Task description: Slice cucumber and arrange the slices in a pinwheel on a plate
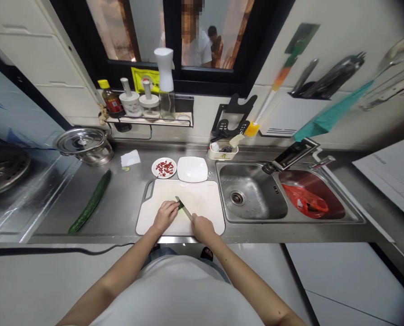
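My right hand (202,227) is wrapped round the handle of a small kitchen knife (185,210), its blade slanting up and left over the white cutting board (206,199). Against the blade's left side is a short dark green cucumber piece (180,206), mostly covered by the bent fingers of my left hand (167,214), which press it to the board. A long whole cucumber (92,201) lies on the steel counter to the left. Just behind the board stand a small white plate of chopped red pieces (164,168) and a bare white dish (192,169).
To the right is a double sink (252,192) with a red plastic bag (305,201) in its right basin, under a faucet (290,156). A lidded steel pot (89,145) and a white paper (130,158) stand back left. Seasoning bottles line a rack (149,118). Window glass shows people.
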Demonstrator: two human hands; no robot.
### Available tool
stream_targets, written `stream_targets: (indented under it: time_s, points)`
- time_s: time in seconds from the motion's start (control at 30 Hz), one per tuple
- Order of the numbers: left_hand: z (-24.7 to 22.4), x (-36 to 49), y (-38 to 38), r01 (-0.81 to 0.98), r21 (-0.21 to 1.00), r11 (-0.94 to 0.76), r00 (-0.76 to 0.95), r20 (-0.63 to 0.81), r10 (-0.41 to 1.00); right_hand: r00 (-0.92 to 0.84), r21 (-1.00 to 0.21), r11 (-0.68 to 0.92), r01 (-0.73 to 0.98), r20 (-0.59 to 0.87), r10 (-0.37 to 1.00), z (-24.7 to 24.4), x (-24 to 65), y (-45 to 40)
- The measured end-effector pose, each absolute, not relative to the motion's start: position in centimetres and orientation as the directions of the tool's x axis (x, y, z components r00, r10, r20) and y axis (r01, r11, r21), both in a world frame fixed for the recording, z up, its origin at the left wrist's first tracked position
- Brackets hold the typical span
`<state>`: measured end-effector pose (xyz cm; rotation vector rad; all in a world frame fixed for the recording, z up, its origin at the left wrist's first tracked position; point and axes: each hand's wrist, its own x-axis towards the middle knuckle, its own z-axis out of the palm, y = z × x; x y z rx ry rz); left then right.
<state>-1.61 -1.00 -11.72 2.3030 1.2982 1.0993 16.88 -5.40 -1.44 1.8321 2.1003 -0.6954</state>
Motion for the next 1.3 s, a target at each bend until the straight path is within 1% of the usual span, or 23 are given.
stream_targets:
  time_s: [0.2, 0.43, 0.77, 0.83, 0.93, 1.0, 1.07, 1.1, 1.17, 1.3]
  points:
    - [-11.4, -1.5, -1.2, 0.611, 0.589, -0.529, 0.287, 0.458, 0.841, -0.142, -0.171, 0.061, 0.983, -0.520, 0.842, -1.1, 17.8, -6.5]
    - [-10.8, -1.3, -1.2, 0.624, 0.609, -0.489, 0.282, 0.408, 0.868, -0.120, -0.173, 0.032, 0.984, -0.530, 0.839, 0.0, 18.0, -5.7]
    - [-10.3, -1.3, -1.7, 0.619, 0.665, -0.418, 0.234, 0.352, 0.906, -0.056, -0.057, 0.034, 0.998, -0.453, 0.890, 0.3, 18.7, -4.8]
    - [-10.1, -1.3, -1.7, 0.615, 0.698, -0.367, 0.169, 0.338, 0.926, -0.037, -0.048, 0.018, 0.999, -0.433, 0.901, 0.3, 18.9, -4.8]
    - [-9.5, -1.4, -1.3, 0.587, 0.784, -0.203, -0.052, 0.287, 0.957, -0.009, -0.041, -0.008, 0.999, -0.391, 0.921, 0.4, 19.1, -4.8]
    - [-9.0, -1.4, -0.8, 0.540, 0.836, -0.100, -0.198, 0.242, 0.950, 0.006, -0.043, -0.022, 0.999, -0.352, 0.936, 0.4, 19.2, -4.8]
    - [-8.4, -1.6, -0.1, 0.505, 0.862, -0.052, -0.269, 0.214, 0.939, 0.012, -0.047, -0.027, 0.999, -0.302, 0.953, 0.3, 19.5, -4.8]
    - [-8.1, -1.6, 0.3, 0.501, 0.864, -0.050, -0.272, 0.212, 0.939, 0.010, -0.049, -0.025, 0.999, -0.274, 0.962, 0.2, 19.6, -4.8]
    - [-7.3, -1.6, 1.1, 0.528, 0.845, -0.084, -0.221, 0.232, 0.947, 0.001, -0.045, -0.011, 0.999, -0.222, 0.975, 0.1, 19.8, -4.8]
    - [-5.5, -1.2, 2.0, 0.621, 0.749, -0.229, 0.026, 0.272, 0.962, -0.030, -0.019, 0.027, 0.999, -0.182, 0.983, 0.0, 20.1, -4.6]
